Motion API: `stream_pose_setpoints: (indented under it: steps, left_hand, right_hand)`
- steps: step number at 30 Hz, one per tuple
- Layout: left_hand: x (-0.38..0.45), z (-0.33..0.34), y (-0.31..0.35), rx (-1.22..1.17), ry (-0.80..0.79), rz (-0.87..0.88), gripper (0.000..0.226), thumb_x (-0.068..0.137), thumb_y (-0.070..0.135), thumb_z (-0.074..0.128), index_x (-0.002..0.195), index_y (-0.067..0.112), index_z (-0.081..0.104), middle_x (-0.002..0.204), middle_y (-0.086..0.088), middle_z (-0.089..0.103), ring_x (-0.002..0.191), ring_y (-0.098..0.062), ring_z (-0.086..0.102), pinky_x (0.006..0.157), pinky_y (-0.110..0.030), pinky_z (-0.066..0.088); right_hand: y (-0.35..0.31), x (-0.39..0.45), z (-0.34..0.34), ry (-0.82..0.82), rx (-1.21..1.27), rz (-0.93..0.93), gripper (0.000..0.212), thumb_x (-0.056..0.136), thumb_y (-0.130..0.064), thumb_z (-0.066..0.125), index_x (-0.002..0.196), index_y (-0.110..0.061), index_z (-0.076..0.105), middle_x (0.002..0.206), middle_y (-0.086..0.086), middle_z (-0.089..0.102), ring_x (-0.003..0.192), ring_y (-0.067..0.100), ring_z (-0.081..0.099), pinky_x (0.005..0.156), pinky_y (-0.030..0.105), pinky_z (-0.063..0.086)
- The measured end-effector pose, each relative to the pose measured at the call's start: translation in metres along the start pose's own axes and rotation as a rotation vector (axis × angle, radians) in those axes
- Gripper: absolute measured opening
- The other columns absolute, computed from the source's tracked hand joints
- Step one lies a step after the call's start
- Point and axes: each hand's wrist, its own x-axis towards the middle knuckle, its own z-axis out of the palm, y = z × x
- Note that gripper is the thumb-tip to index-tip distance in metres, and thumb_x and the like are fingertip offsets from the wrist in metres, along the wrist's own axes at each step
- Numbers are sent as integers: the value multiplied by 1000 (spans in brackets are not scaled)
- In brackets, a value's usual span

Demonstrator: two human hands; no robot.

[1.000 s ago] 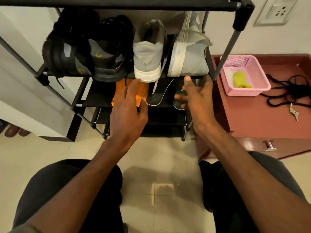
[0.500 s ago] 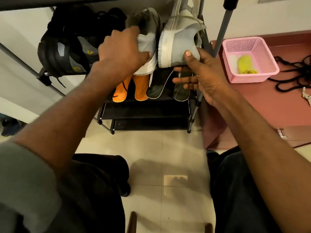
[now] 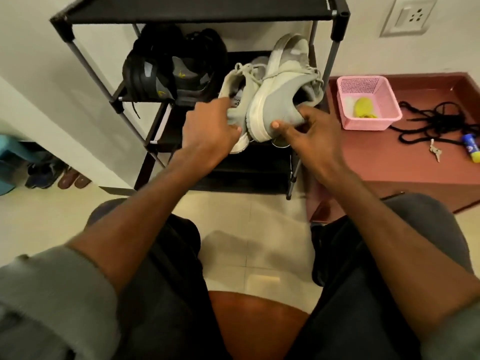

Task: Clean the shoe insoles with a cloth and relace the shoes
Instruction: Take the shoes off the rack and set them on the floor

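Observation:
Two grey sneakers with white soles are held in front of the black shoe rack (image 3: 337,24). My left hand (image 3: 210,131) grips the heel of the left grey sneaker (image 3: 237,84). My right hand (image 3: 309,136) grips the heel of the right grey sneaker (image 3: 280,100), thumb on its white sole, fingers at its opening. Both shoes are tilted with toes pointing away from me. A yellow cloth (image 3: 363,107) lies in a pink basket (image 3: 389,118) to the right.
Black sneakers (image 3: 166,74) sit on the rack's middle shelf at the left. A low maroon cabinet (image 3: 376,162) at the right carries black laces (image 3: 439,120), keys (image 3: 435,152) and a blue tube (image 3: 471,149). More shoes (image 3: 52,175) lie on the floor at far left.
Both hands rose from the lower shelf to the grey sneakers, took hold of their heels, and pulled the pair off the shelf toward me.

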Motion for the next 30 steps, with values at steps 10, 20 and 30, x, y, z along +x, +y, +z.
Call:
stream_pose_setpoints:
  steps: [10,20,30]
  left_hand:
    - [-142,16,-20,49,-42,-51,30,90,37,74,111,18,63,98,-5,71,88,-30,66,67,-35,38]
    - [-137,98,-47,118,-420,-187,43,85,38,75,119,12,65,115,-14,69,108,-37,66,75,-38,45]
    - [-115,236,-63,16,-571,-392,40,96,19,63,135,12,56,127,-17,63,119,-39,61,92,-43,52]
  right_hand:
    - [-16,-122,-14,-260,-394,-156,37,93,-53,70,83,-19,61,66,-3,64,60,20,62,56,44,50]
    - [22,-125,29,-632,-674,218,24,84,-49,76,86,-27,66,98,11,73,103,40,66,80,38,50]
    - [139,-110,94,-692,-789,595,33,93,-31,67,117,-8,68,119,21,68,112,41,63,87,39,49]
